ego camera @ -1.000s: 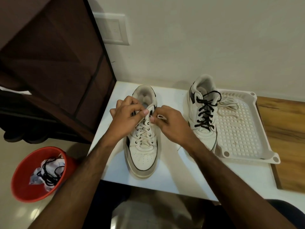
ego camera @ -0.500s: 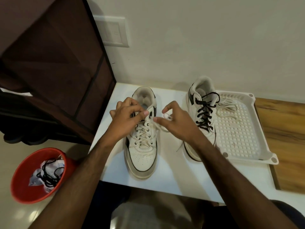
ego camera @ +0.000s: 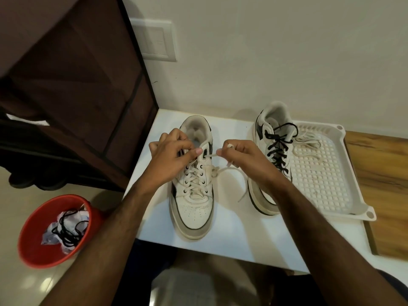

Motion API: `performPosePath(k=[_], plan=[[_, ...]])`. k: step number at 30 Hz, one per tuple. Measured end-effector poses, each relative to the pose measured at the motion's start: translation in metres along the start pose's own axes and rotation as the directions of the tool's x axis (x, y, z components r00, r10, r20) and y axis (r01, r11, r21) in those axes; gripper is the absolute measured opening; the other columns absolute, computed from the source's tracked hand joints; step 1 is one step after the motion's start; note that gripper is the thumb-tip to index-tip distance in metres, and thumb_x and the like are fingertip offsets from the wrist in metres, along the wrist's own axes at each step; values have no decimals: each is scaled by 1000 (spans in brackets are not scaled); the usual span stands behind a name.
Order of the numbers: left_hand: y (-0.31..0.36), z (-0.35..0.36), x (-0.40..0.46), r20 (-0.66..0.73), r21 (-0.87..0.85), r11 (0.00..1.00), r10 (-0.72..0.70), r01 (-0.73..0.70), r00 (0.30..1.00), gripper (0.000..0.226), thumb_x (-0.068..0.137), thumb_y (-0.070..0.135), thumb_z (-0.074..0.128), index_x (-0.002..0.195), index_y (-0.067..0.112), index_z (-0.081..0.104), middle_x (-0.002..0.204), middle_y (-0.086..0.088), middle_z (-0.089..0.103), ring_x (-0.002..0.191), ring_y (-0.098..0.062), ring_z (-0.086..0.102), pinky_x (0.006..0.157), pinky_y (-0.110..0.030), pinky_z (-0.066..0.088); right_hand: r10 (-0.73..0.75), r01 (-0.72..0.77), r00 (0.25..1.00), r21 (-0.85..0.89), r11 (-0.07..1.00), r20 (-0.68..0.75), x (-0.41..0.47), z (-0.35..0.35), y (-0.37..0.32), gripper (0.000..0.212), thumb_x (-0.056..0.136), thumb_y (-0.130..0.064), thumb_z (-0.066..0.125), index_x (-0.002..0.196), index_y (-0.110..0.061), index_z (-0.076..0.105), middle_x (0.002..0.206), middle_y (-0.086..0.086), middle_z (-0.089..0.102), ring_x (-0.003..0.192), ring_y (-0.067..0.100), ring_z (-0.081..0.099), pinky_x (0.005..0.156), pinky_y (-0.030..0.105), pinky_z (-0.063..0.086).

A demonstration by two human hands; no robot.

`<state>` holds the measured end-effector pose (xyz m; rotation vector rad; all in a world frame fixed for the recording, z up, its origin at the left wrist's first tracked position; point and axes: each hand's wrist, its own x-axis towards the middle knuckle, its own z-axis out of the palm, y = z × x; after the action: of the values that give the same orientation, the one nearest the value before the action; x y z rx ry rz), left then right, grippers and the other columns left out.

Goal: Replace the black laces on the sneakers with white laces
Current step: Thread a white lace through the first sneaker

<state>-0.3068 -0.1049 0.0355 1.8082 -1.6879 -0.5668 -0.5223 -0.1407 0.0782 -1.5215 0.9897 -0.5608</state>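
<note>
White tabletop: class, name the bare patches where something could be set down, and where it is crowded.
Bare: the white tabletop near its front edge, before both toes, and the back strip between the heels. Crowded: between white-laced sneaker and black-laced sneaker, where the right hand pulls a white lace.

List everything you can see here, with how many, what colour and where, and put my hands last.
white table: 1, white, against the wall
sneaker with white lace: 1, white, table centre
sneaker with black lace: 1, white, right of it
tray: 1, white, table right
spare lace: 1, white, in tray
bucket: 1, red, floor left
old lace: 1, black, in bucket
cabinet: 1, dark brown, left
wall switch: 1, white, wall
left hand: grips the tongue area
right hand: pinches the white lace
</note>
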Motion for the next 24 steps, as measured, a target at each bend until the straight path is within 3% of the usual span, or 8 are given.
performPosePath(k=[5,8,11,15,17,19,21,24], plan=[[5,-7,-11,-73,137,963,243,-232,967,33,91,56,56,113,31,56,118,20,39,114,-4,38,89,-30,19,168,-161,984,116,980,-52,5,-16,4,31,96,-29,65,76,-10,50,72,5,46,60,6,48,61,23,34],[17,-10,-18,24,391,802,481,-451,876,34,86,53,68,106,27,60,113,12,45,103,-13,42,88,-34,22,246,-211,969,411,887,-33,9,-16,6,20,95,-25,68,91,-10,56,85,2,63,64,14,58,56,24,43],[24,4,-22,133,532,708,472,-465,872,32,79,47,78,101,26,69,105,3,52,97,-21,48,85,-41,28,266,-168,961,607,776,-75,13,-19,3,13,97,-19,66,93,-10,57,93,7,71,64,15,62,54,24,48],[29,18,-22,126,604,676,442,-422,888,21,77,24,85,92,23,70,104,2,52,93,-24,50,78,-43,33,221,-18,948,654,756,-229,18,-21,11,11,100,-10,59,108,-2,58,108,15,70,89,21,70,72,30,61],[27,19,-24,104,542,725,445,-426,890,23,77,18,85,91,25,67,103,5,52,94,-21,52,80,-39,29,174,21,924,502,865,-339,20,-22,14,13,99,-7,59,113,-5,61,119,12,67,104,23,67,87,36,61],[26,16,-25,52,359,837,423,-412,905,14,88,24,77,93,29,65,102,13,54,99,-14,54,81,-34,22,7,11,906,39,999,-424,19,-24,19,31,96,-11,64,126,-15,61,133,3,59,117,18,60,98,35,55],[26,10,-25,-25,154,919,371,-363,928,5,94,28,69,94,30,64,95,18,57,95,-4,55,81,-33,23,-217,-2,900,-503,864,-377,18,-22,23,43,91,-17,69,133,-23,59,143,-1,49,130,19,45,107,39,41],[30,7,-23,-144,-56,953,286,-296,947,5,93,28,66,90,27,69,84,22,62,80,-1,57,85,-30,30,-284,11,910,-668,744,-302,9,-8,10,20,97,-39,61,115,-34,70,139,-14,53,132,13,40,105,43,26]])
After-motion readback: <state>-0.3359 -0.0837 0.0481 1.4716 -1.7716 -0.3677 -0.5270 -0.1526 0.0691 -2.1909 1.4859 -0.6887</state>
